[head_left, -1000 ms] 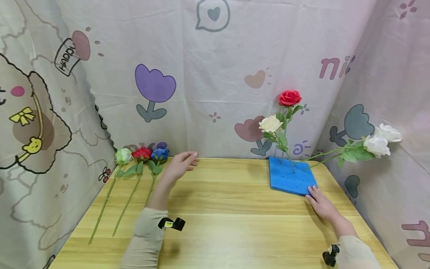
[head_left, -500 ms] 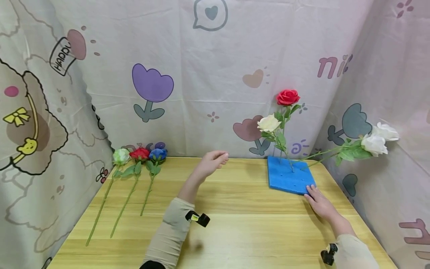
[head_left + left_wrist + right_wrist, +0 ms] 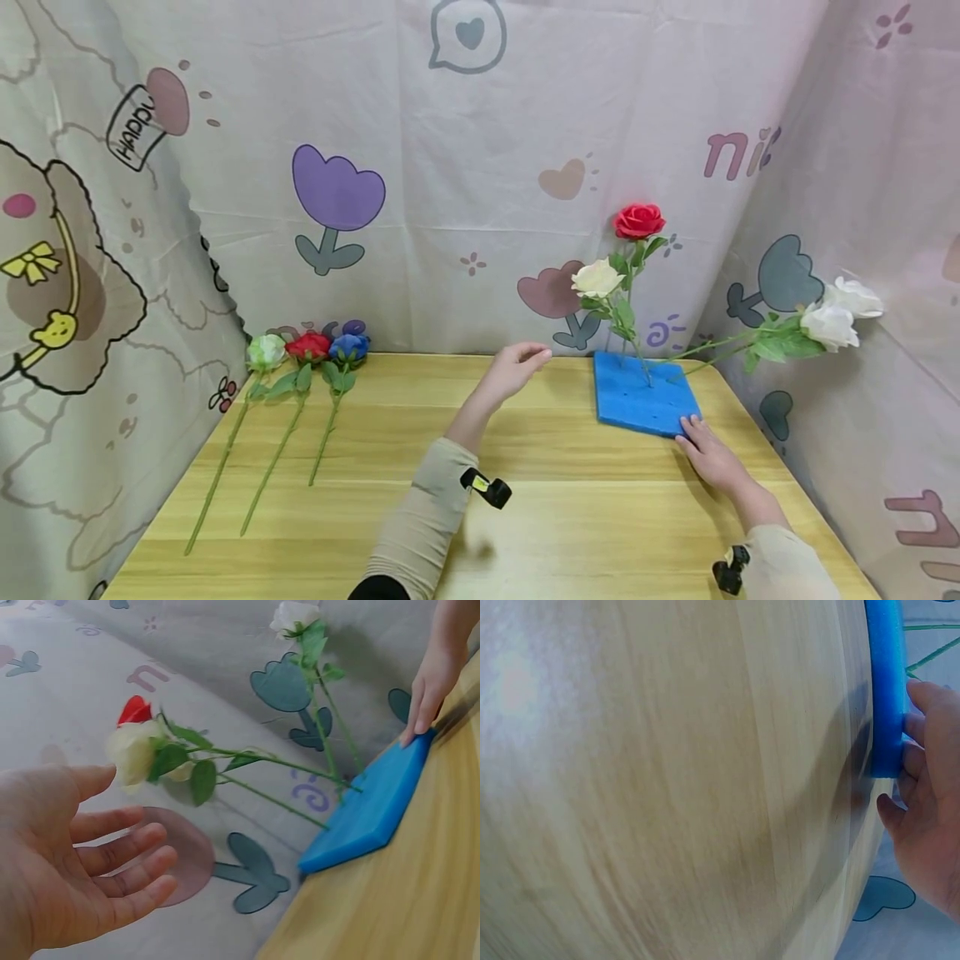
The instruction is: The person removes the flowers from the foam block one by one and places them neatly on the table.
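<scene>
My left hand is in the air over the back middle of the table, fingers loose and nothing in them. In the left wrist view its palm faces the flowers. My right hand rests its fingers on the near right corner of a blue foam board. Stuck in that board are an upright red rose, a cream rose leaning left, and two white roses leaning far right. In the right wrist view, fingers lie over the board's edge, with the thumb off it.
On the table's left lie a pale green rose, a red rose and a blue rose, stems toward the front. A printed cloth hangs behind the wooden table and along both sides.
My left hand has moved right, from beside the blue rose toward the foam board. The right hand stays at the board's corner. The view has shifted slightly.
</scene>
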### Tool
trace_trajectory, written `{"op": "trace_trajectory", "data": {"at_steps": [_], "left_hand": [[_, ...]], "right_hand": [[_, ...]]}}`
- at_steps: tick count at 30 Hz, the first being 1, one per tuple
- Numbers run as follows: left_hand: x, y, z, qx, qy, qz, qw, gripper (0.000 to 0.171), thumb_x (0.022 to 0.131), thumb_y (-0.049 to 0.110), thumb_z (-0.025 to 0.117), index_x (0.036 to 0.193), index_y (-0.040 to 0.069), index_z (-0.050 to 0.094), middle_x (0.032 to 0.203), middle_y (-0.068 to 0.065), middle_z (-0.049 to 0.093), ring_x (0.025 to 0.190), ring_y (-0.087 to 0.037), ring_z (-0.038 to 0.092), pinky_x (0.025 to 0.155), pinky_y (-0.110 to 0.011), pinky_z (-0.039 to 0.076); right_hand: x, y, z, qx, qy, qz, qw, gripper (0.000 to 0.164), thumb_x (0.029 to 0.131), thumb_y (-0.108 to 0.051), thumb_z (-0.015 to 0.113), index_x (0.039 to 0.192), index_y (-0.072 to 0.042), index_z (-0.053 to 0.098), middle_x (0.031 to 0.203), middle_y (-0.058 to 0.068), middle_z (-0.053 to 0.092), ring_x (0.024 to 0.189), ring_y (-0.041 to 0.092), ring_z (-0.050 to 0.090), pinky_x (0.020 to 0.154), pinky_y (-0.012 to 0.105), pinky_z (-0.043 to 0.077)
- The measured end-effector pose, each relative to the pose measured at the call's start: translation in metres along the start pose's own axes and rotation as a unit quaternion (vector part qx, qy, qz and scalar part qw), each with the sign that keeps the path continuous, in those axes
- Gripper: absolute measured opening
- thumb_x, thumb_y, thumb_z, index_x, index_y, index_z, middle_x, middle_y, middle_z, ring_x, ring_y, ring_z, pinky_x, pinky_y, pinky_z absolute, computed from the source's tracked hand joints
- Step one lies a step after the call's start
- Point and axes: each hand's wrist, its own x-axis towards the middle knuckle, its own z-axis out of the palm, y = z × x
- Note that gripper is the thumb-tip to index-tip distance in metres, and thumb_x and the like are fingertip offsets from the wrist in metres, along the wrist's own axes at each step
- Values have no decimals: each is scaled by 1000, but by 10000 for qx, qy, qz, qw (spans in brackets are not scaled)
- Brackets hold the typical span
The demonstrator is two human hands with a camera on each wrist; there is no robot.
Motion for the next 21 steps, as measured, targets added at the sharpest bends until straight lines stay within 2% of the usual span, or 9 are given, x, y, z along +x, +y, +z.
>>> {"op": "trace_trajectory", "data": {"at_steps": [7,13,21], "left_hand": [[10,-5,30,29,74,217,9997,38,97,41,59,125,16,65,124,-2,67,114,-19,61,95,-35,54],[20,-7,56,-133,148,341,9992,41,94,38,63,129,16,63,125,-5,67,115,-22,63,94,-33,55],[32,-11,88,-419,14,390,9984,49,94,38,64,137,16,57,132,-9,63,120,-23,60,98,-33,53]], "right_hand": [[-1,0,0,58,-59,22,10000,67,106,-38,36,148,13,22,153,40,9,141,59,7,111,72,12],[-1,0,-3,25,-44,2,10000,66,106,-37,36,148,13,22,152,40,9,140,59,7,111,72,12],[-1,0,-2,-6,-57,-5,10000,67,106,-38,36,147,13,22,152,40,10,140,59,8,111,72,13]]}}
